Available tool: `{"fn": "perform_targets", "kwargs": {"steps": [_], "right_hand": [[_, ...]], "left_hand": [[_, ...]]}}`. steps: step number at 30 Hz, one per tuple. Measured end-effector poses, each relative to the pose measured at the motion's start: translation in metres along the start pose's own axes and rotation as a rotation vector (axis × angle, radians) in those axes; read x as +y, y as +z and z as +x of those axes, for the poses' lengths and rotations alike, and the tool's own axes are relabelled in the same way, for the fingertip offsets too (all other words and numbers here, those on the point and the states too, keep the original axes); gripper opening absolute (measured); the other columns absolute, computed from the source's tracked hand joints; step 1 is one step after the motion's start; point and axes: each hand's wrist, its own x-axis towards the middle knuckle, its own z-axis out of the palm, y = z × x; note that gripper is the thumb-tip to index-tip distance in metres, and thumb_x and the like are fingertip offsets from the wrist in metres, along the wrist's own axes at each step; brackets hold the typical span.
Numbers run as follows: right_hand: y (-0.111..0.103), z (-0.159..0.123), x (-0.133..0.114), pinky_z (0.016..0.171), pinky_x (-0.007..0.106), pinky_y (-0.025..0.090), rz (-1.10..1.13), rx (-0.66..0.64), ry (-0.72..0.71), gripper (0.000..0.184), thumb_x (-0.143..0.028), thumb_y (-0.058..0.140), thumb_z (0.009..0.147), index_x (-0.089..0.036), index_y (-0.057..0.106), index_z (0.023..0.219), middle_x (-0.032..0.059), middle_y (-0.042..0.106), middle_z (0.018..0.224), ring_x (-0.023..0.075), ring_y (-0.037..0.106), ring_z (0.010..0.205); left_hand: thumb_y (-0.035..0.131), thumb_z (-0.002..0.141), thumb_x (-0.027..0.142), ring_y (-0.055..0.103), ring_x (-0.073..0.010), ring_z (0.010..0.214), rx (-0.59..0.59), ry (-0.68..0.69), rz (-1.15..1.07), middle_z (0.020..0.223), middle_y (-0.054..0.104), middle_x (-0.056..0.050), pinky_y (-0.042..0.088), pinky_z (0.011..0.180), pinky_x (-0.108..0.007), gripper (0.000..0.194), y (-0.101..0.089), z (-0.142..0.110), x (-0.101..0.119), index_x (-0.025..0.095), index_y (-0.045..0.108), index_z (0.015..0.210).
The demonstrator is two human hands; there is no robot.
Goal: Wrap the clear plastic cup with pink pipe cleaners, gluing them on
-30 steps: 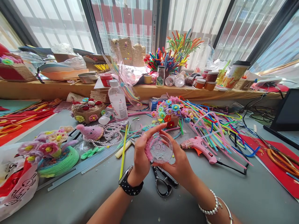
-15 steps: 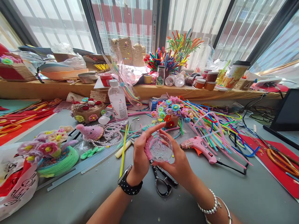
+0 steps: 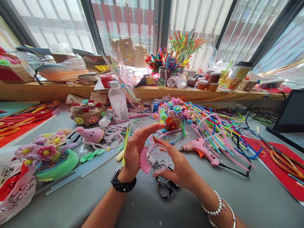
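My right hand [image 3: 181, 164] grips a clear round plastic cup [image 3: 158, 158] between thumb and fingers, its round end turned toward me. A pink fuzzy strip [image 3: 144, 160] sits on the cup's left side, against the palm of my left hand [image 3: 134, 147]. The left fingers are stretched out flat, pointing away to the right, and do not wrap round the cup. Black-handled scissors [image 3: 164, 190] lie on the table just below the cup, their blades partly hidden. To the right rests a pink hot glue gun [image 3: 201, 150].
Colourful pipe cleaners and strips [image 3: 220, 129] spread across the right side. A flower basket [image 3: 174, 122] stands straight ahead, a clear bottle [image 3: 118, 104] left of it. Glue sticks [image 3: 78, 174], a pink crocheted figure [image 3: 91, 134] and a green flower pot [image 3: 59, 166] lie left. Jars line the shelf [image 3: 142, 95] behind.
The cup has moved slightly left and down and turned, showing more of the pink strip. My left fingers have straightened and come away from the cup's upper rim; my right hand still grips it.
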Motion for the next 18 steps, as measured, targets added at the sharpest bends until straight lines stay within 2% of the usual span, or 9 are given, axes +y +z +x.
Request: {"fn": "perform_targets", "kwargs": {"steps": [8,10,14,18], "right_hand": [[-0.0092,0.0013,-0.0034,0.104,0.041,0.038,-0.01,-0.15,-0.022,0.081,-0.033,0.069,0.071,-0.025,0.024,0.139,0.0098,0.04,0.14,0.0228,0.039,0.128],[-0.0091,0.0013,-0.0024,0.103,0.041,0.038,-0.011,-0.123,-0.018,0.082,-0.034,0.07,0.071,-0.025,0.025,0.138,0.0095,0.041,0.14,0.0231,0.04,0.127],[-0.0077,0.0005,-0.0001,0.101,0.042,0.041,-0.021,0.018,-0.005,0.082,-0.036,0.071,0.069,-0.026,0.027,0.138,0.0099,0.045,0.136,0.0251,0.045,0.123],[-0.0065,0.0004,-0.0007,0.098,0.04,0.043,-0.03,0.119,0.014,0.08,-0.034,0.071,0.069,-0.027,0.028,0.136,0.0093,0.049,0.133,0.0247,0.048,0.12]], "left_hand": [[0.024,0.088,0.039,0.058,-0.0243,0.106,0.042,0.009,-0.015,0.099,0.071,-0.008,0.034,0.1,-0.038,0.053,0.001,0.0027,0.0036,0.014,0.07,0.095],[0.023,0.088,0.041,0.057,-0.0237,0.108,0.013,0.006,-0.021,0.102,0.07,-0.008,0.034,0.1,-0.036,0.054,0.0005,0.0026,0.0025,0.014,0.069,0.096],[0.02,0.09,0.042,0.053,-0.0206,0.113,-0.067,-0.047,-0.01,0.11,0.067,-0.005,0.036,0.099,-0.031,0.055,0.0032,-0.0004,-0.0017,0.016,0.067,0.102],[0.02,0.091,0.04,0.049,-0.0215,0.118,-0.101,-0.027,0.077,0.118,0.062,-0.005,0.035,0.1,-0.031,0.053,0.0086,-0.0046,-0.0056,0.016,0.065,0.107]]}}
